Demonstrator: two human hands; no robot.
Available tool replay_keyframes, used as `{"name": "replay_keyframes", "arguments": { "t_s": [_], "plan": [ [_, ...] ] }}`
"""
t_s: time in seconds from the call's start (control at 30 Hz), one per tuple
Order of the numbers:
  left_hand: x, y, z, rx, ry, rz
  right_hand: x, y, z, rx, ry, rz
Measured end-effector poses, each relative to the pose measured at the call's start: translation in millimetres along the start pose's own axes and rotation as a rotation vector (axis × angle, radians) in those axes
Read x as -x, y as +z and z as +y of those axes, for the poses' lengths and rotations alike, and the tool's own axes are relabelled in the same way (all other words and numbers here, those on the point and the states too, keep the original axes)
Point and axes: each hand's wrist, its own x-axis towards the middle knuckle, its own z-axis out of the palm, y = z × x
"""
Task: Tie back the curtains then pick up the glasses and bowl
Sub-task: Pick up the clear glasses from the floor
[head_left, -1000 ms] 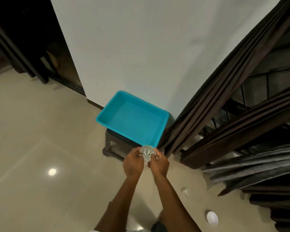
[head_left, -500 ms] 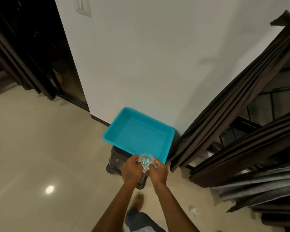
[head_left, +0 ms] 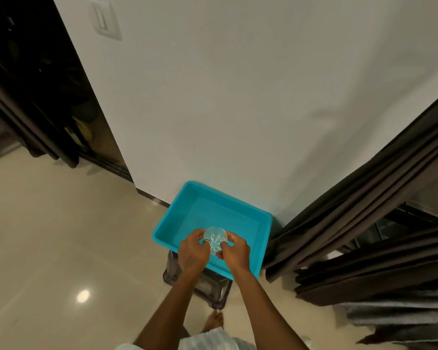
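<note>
Clear cut-glass tumbler [head_left: 215, 240] with a star pattern is pinched between both hands, left hand [head_left: 193, 251] gripping at 9 o'clock, right hand [head_left: 235, 251] at 3. It's held over the near side of a turquoise rectangular plastic tub [head_left: 263, 238] sitting on a dark stool [head_left: 200, 286]. Dark brown curtains [head_left: 364, 205] hang bunched at 3 o'clock of the tub, right beside it.

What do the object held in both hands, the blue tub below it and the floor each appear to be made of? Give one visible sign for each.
Glass: clear cut glass or crystal, judging by its see-through body and star-cut pattern.
Tub: probably moulded plastic, with a uniform turquoise colour, smooth walls and rounded rim.
Floor: polished tile or stone, since it is glossy and mirrors a lamp.
</note>
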Motion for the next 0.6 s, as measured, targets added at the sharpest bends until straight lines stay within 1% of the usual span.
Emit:
{"name": "replay_keyframes", "arguments": {
  "t_s": [0.3, 0.6],
  "plan": [
    [-40.8, 9.8, -1.0, -0.041, -0.001, -0.037, -27.4, 24.5, -2.7, 0.028, 0.133, 0.067],
    [-106.7, -1.4, -4.9, -0.014, 0.009, -0.159, -62.0, 66.6, -25.7, 0.086, 0.204, 0.15]
  ]
}}
